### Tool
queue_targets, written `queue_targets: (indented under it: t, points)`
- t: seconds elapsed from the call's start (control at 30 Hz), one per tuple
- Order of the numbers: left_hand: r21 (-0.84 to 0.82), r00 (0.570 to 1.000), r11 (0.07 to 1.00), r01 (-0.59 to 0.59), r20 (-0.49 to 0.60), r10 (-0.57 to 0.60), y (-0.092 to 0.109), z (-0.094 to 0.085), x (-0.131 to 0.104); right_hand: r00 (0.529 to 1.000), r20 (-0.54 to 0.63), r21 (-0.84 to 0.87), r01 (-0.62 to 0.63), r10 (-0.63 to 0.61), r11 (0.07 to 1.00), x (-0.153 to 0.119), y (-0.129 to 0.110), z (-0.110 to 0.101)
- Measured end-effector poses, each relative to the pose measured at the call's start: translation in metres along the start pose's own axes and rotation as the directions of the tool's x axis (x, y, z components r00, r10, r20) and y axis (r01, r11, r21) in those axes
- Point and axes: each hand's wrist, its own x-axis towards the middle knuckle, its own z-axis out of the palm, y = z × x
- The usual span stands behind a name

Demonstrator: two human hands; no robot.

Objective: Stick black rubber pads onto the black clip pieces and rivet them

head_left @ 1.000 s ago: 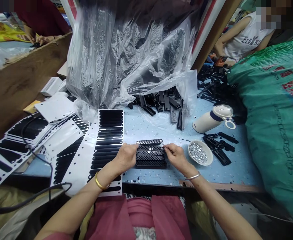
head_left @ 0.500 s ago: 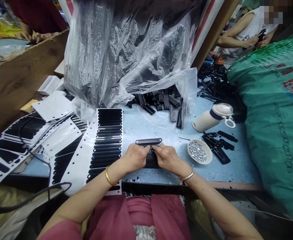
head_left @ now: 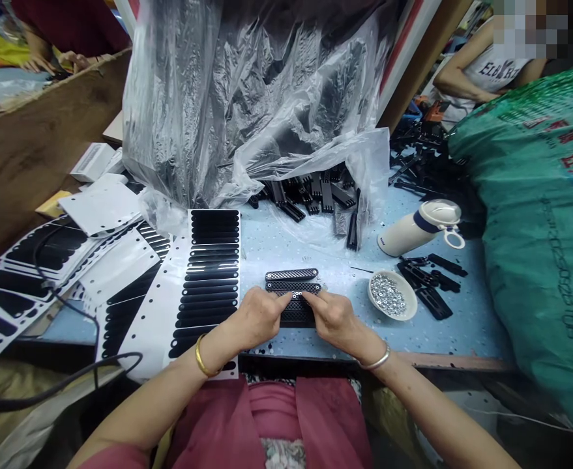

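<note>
Several black textured strips lie in a row on the light blue table, in front of my body. My left hand is at their left side, its fingers curled and the index fingertip on a strip beside small silvery pieces. From the right, my right hand touches the same strip with its fingertip, the other fingers curled. Whether small pieces are pinched in either hand is too small to tell. A white bowl of small metal pieces stands right of my right hand.
Sheets of black strips lie at the left. A white bottle lies beside black parts at the right. Plastic sheeting hangs behind, a green sack bulges at the right, and other people sit beyond.
My hands have moved slightly apart, uncovering more of the second strip and the small silvery pieces between my fingertips. The person at the back right has shifted their arms.
</note>
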Motion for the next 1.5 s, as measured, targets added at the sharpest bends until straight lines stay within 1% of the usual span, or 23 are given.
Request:
queue_targets:
  t: [0.1, 0.2, 0.27, 0.37, 0.47, 0.6, 0.67, 0.77, 0.9, 1.0, 1.1, 1.3, 1.4, 1.5]
  points:
    - [0.049, 0.999, 0.999, -0.009, 0.052, 0.006, 0.004, 0.000, 0.002, 0.997, 0.077, -0.076, 0.031, -0.025, 0.997, 0.002, -0.004, -0.001]
    - [0.081, 0.995, 0.997, -0.008, 0.098, 0.000, 0.005, -0.002, -0.001, 0.992, 0.120, -0.139, 0.065, -0.048, 0.988, 0.001, -0.007, -0.005]
    - [0.090, 0.994, 0.996, -0.011, 0.105, 0.001, 0.003, -0.004, -0.005, 0.988, 0.144, -0.160, 0.086, -0.063, 0.983, -0.002, -0.008, -0.009]
    - [0.117, 0.997, 0.993, -0.010, 0.072, 0.001, -0.002, -0.004, -0.013, 0.981, 0.177, -0.164, 0.106, -0.077, 0.981, -0.009, -0.006, -0.013]
    - [0.148, 1.000, 0.989, -0.011, 0.015, 0.009, -0.008, -0.001, -0.022, 0.985, 0.152, -0.155, 0.104, -0.081, 0.982, -0.015, -0.002, -0.014]
    - [0.146, 0.998, 0.989, -0.020, -0.063, 0.030, -0.012, 0.002, -0.030, 0.996, 0.017, -0.134, 0.093, -0.091, 0.987, -0.017, 0.003, -0.011]
    - [0.138, 0.995, 0.990, -0.025, -0.091, 0.038, -0.012, 0.003, -0.032, 0.996, -0.019, -0.136, 0.083, -0.086, 0.987, -0.015, 0.004, -0.010]
    - [0.133, 0.994, 0.991, -0.021, -0.105, 0.035, -0.012, 0.004, -0.034, 0.997, 0.024, -0.140, 0.074, -0.072, 0.987, -0.011, 0.004, -0.007]
    - [0.135, 0.996, 0.991, -0.005, -0.085, 0.016, -0.012, 0.007, -0.036, 0.994, 0.096, -0.172, 0.063, -0.046, 0.983, -0.009, 0.004, -0.003]
    - [0.136, 0.997, 0.991, -0.001, -0.074, 0.011, -0.013, 0.009, -0.037, 0.992, 0.112, -0.203, 0.079, -0.057, 0.976, -0.010, 0.005, -0.003]
    - [0.129, 0.998, 0.992, 0.002, -0.070, 0.007, -0.013, 0.010, -0.037, 0.989, 0.124, -0.215, 0.101, -0.076, 0.971, -0.014, 0.008, -0.008]
    - [0.098, 0.998, 0.995, -0.016, -0.062, 0.022, -0.016, 0.009, -0.037, 0.984, 0.173, -0.233, 0.083, -0.042, 0.969, -0.028, 0.015, -0.019]
    - [0.093, 0.999, 0.996, -0.009, -0.050, 0.014, -0.016, 0.009, -0.038, 0.981, 0.189, -0.242, 0.078, -0.032, 0.967, -0.032, 0.015, -0.019]
    - [0.096, 0.999, 0.995, -0.007, -0.046, 0.012, -0.016, 0.009, -0.039, 0.984, 0.177, -0.226, 0.074, -0.034, 0.971, -0.033, 0.015, -0.015]
